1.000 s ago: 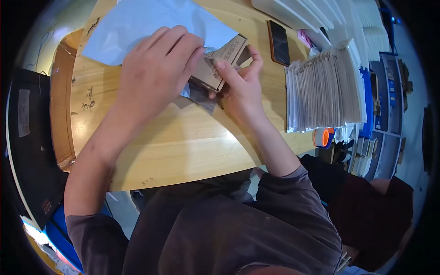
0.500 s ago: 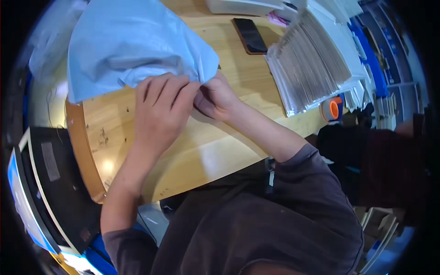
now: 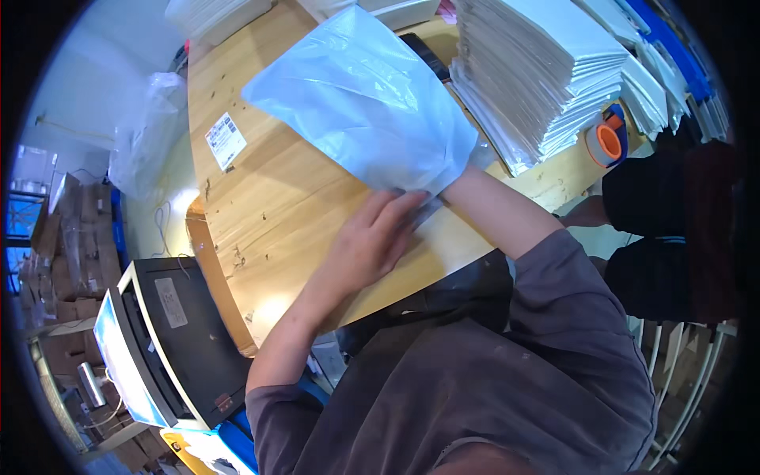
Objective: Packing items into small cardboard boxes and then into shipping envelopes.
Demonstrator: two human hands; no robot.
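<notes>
A wooden table [image 3: 277, 206] with dark scuff marks fills the middle of the room. The light blue plastic bag [image 3: 372, 103] lies spread over the table's far right part, its surface wrinkled and shiny. It is not see-through enough to tell what is in it. At its near edge is the left hand [image 3: 364, 245], fingers bent and held close together against the plastic; its thumb is hidden, so I cannot tell whether it pinches the edge. The right forearm [image 3: 503, 210] runs up to the bag's near right corner, where the bag covers the right hand, so I cannot tell whether that hand is open or closed, nor whether it is inside the bag or under it. Just beyond the bag's right edge is a dark phone [image 3: 425, 55], partly covered. Next to that stands a tall stack of white envelopes [image 3: 526, 71], with an orange-cored roll of tape [image 3: 605, 145] nearer the person. A white printed label [image 3: 226, 142] lies flat to the left of the bag. A white tray [image 3: 404, 12] sits at the far edge, its contents out of the picture. Off the table, left, are a large clear plastic bag [image 3: 150, 131], contents unclear, piled cardboard boxes [image 3: 75, 245], and a lit screen [image 3: 123, 360]. At right is another person in dark clothing [image 3: 665, 229].
</notes>
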